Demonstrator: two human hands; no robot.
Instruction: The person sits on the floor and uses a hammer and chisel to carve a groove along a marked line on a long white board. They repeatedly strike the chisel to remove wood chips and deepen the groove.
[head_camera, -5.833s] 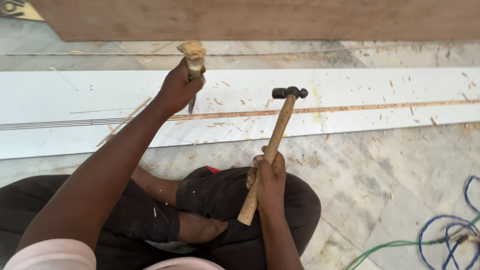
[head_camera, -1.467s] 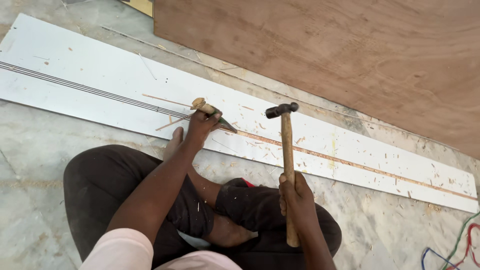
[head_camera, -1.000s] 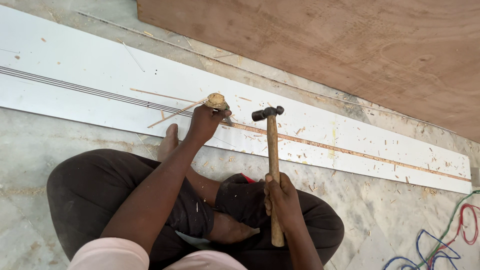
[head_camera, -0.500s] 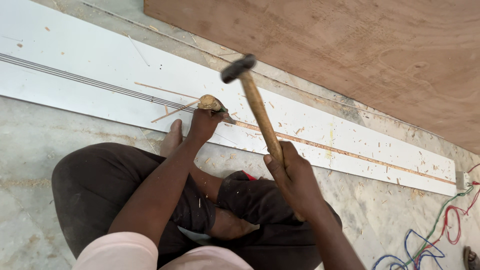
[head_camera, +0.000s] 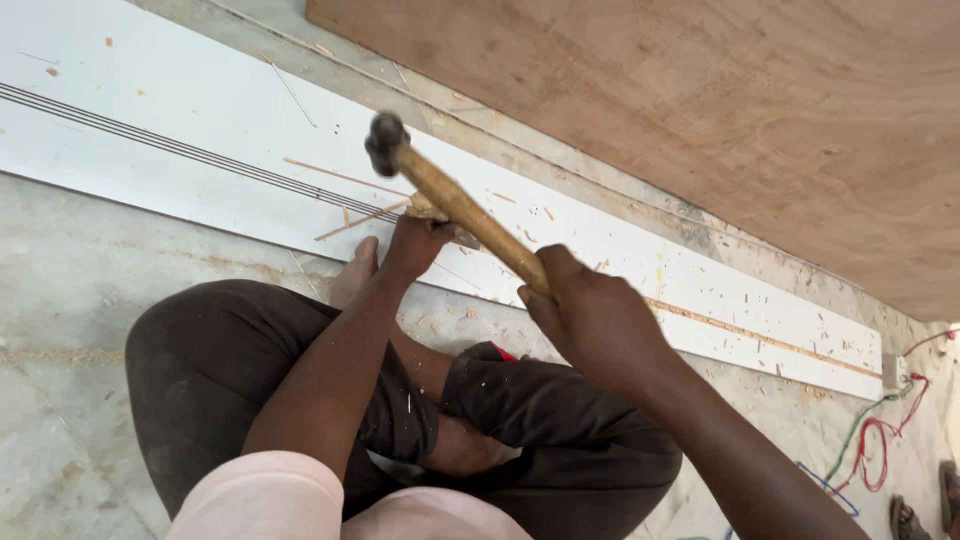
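Right hand (head_camera: 595, 320) fists wooden-handled steel hammer (head_camera: 455, 205), head raised centre-left; left hand (head_camera: 418, 240) grips wooden-handled chisel (head_camera: 432, 210) on white grooved board (head_camera: 200, 120).

Wooden-handled hammer (head_camera: 455, 205) raised, tilted, dark steel head upper left, blurred. Wooden-handled chisel (head_camera: 432, 212) set on long white grooved board (head_camera: 200, 140), mostly hidden.

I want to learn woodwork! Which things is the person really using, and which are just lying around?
In use:
hammer in the right hand
chisel in the left hand
white board

Lying about:
plywood sheet
coloured wires
wood chips
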